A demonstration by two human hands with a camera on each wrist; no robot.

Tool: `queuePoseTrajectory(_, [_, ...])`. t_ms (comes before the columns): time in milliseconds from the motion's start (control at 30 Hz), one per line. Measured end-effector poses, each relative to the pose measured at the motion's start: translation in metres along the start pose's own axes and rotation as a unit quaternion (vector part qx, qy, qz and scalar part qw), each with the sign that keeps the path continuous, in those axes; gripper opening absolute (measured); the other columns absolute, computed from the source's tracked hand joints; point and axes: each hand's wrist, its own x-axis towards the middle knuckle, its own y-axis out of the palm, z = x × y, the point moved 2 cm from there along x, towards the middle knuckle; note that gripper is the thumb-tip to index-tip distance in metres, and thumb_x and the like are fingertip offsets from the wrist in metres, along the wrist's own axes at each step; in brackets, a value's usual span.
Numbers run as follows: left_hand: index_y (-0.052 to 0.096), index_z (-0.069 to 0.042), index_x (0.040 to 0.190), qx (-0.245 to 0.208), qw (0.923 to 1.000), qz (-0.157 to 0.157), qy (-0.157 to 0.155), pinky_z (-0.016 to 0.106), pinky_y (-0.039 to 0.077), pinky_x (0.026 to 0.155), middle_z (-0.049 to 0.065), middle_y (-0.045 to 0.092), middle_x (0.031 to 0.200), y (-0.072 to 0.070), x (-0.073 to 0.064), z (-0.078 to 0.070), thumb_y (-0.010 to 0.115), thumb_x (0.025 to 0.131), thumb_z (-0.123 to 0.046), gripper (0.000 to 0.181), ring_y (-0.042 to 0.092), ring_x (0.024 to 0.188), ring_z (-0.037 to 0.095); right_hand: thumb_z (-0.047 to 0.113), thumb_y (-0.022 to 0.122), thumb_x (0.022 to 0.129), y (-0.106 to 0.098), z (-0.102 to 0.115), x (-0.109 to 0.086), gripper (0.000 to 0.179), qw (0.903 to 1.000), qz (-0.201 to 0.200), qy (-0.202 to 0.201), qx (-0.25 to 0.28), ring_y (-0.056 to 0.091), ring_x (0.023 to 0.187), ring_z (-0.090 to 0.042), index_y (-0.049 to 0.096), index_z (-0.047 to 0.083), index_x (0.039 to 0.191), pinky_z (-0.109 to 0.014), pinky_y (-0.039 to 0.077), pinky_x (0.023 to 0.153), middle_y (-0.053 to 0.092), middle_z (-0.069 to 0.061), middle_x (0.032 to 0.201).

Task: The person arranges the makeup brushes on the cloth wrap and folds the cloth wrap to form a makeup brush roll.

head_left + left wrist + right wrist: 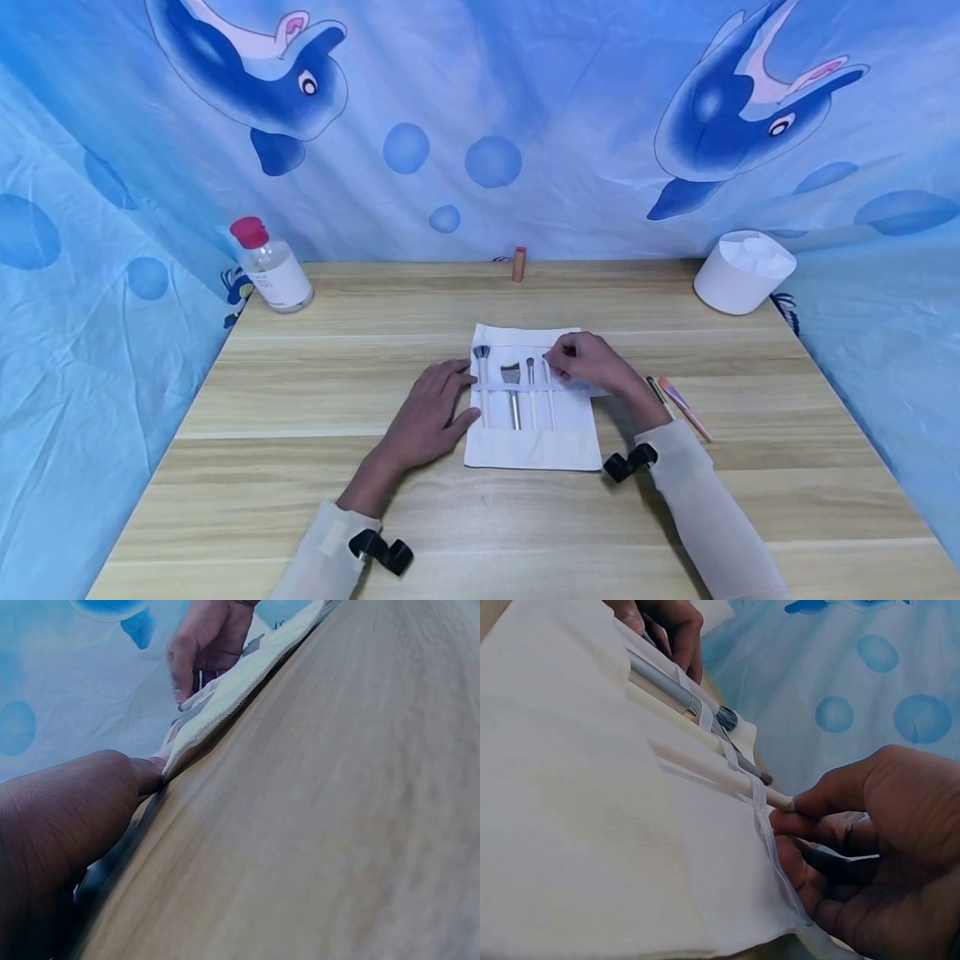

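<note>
A white cloth brush roll (532, 451) lies unrolled, with an elastic band (759, 799) across it. Under the band sit a fan-shaped brush (482, 353), a wide flat brush (512, 375) and a slim brush (531, 367). My right hand (588, 360) pinches the upper end of a white-handled makeup brush (709, 771) between thumb and finger; its shaft runs under the band, its tip hidden by my fingers. My left hand (429, 417) rests at the roll's left edge, thumb and fingertips touching the cloth.
Two more brushes, one with a pink handle (686, 408) and one dark (660, 397), lie right of the roll beside my right forearm. A red-capped bottle (279, 279) stands back left, a small brown tube (519, 265) at the back edge, a white paper roll (742, 275) back right.
</note>
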Motion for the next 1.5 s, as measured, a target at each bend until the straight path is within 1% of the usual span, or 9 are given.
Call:
queuePoseTrajectory(67, [0.053, -0.009, 0.138, 0.001, 1.0000, 0.000, 0.000, 0.045, 0.014, 0.123, 0.012, 0.041, 0.152, 0.000, 0.000, 0.000, 0.055, 0.102, -0.040, 0.047, 0.032, 0.143, 0.029, 0.020, 0.061, 0.100, -0.001, 0.001, -0.001, 0.022, 0.9994, -0.003, -0.015, -0.030, 0.055, 0.069, -0.019, 0.069, 0.008, 0.085, -0.030, 0.045, 0.063, 0.063, -0.004, 0.073])
queuePoseTrajectory(267, [0.053, -0.010, 0.139, 0.002, 1.0000, 0.007, -0.004, 0.044, 0.013, 0.123, 0.011, 0.040, 0.153, 0.001, 0.000, -0.001, 0.055, 0.102, -0.040, 0.048, 0.031, 0.144, 0.027, 0.021, 0.062, 0.100, -0.008, 0.006, -0.009, 0.018, 0.9941, -0.041, -0.044, -0.091, 0.063, 0.075, -0.014, 0.075, 0.009, 0.106, -0.031, 0.052, 0.066, 0.069, -0.002, 0.090])
queuePoseTrajectory(333, [0.052, -0.011, 0.140, 0.003, 0.9999, 0.011, -0.006, 0.044, 0.012, 0.124, 0.011, 0.040, 0.153, 0.001, 0.001, -0.001, 0.054, 0.102, -0.040, 0.048, 0.030, 0.144, 0.027, 0.022, 0.062, 0.101, -0.016, 0.009, -0.014, 0.020, 0.9928, -0.062, -0.040, -0.095, 0.064, 0.080, -0.016, 0.074, 0.008, 0.110, -0.033, 0.054, 0.067, 0.069, -0.003, 0.098])
queuePoseTrajectory(533, [0.054, -0.009, 0.138, 0.001, 1.0000, -0.001, 0.002, 0.047, 0.015, 0.123, 0.013, 0.042, 0.151, 0.000, 0.000, -0.002, 0.056, 0.102, -0.038, 0.047, 0.033, 0.143, 0.029, 0.023, 0.059, 0.102, -0.050, 0.017, -0.037, 0.022, 0.9840, -0.109, -0.031, -0.138, 0.065, 0.091, -0.023, 0.071, 0.007, 0.111, -0.039, 0.055, 0.074, 0.070, -0.006, 0.099])
queuePoseTrajectory(700, [0.054, -0.009, 0.138, 0.001, 1.0000, 0.004, -0.004, 0.046, 0.014, 0.123, 0.012, 0.041, 0.152, 0.000, 0.000, -0.002, 0.055, 0.102, -0.039, 0.047, 0.032, 0.143, 0.028, 0.024, 0.058, 0.103, -0.074, 0.011, -0.061, 0.021, 0.9771, -0.125, 0.000, -0.172, 0.065, 0.095, -0.028, 0.070, 0.008, 0.110, -0.044, 0.055, 0.077, 0.070, -0.009, 0.103])
queuePoseTrajectory(833, [0.053, -0.010, 0.138, 0.003, 1.0000, 0.005, -0.007, 0.047, 0.014, 0.123, 0.012, 0.041, 0.152, 0.000, -0.001, -0.002, 0.056, 0.101, -0.039, 0.048, 0.032, 0.144, 0.028, 0.024, 0.058, 0.102, -0.085, 0.004, -0.078, 0.022, 0.9702, -0.127, 0.027, -0.205, 0.064, 0.093, -0.028, 0.069, 0.006, 0.109, -0.045, 0.054, 0.076, 0.069, -0.011, 0.102])
queuePoseTrajectory(1000, [0.053, -0.009, 0.138, 0.003, 1.0000, 0.001, -0.002, 0.048, 0.015, 0.123, 0.013, 0.042, 0.152, 0.000, 0.000, -0.001, 0.057, 0.101, -0.039, 0.048, 0.032, 0.143, 0.030, 0.019, 0.059, 0.100, -0.088, -0.005, -0.092, 0.020, 0.9601, -0.118, 0.060, -0.246, 0.060, 0.080, -0.024, 0.068, 0.002, 0.104, -0.042, 0.052, 0.068, 0.067, -0.009, 0.091])
queuePoseTrajectory(1367, [0.054, -0.009, 0.137, 0.001, 1.0000, 0.003, -0.005, 0.046, 0.014, 0.123, 0.012, 0.041, 0.152, 0.000, -0.002, -0.001, 0.056, 0.101, -0.039, 0.047, 0.032, 0.143, 0.030, 0.010, 0.066, 0.094, -0.074, -0.028, -0.102, 0.011, 0.9466, -0.063, 0.139, -0.284, 0.057, 0.071, -0.022, 0.072, 0.001, 0.096, -0.034, 0.048, 0.058, 0.064, -0.008, 0.082])
queuePoseTrajectory(1500, [0.053, -0.009, 0.137, -0.003, 1.0000, 0.001, -0.002, 0.047, 0.014, 0.123, 0.012, 0.040, 0.152, 0.000, -0.001, -0.002, 0.057, 0.101, -0.038, 0.047, 0.031, 0.144, 0.030, 0.011, 0.065, 0.094, -0.065, -0.033, -0.102, 0.018, 0.9439, -0.052, 0.139, -0.295, 0.052, 0.062, -0.020, 0.070, 0.006, 0.077, -0.033, 0.044, 0.052, 0.059, -0.005, 0.071])
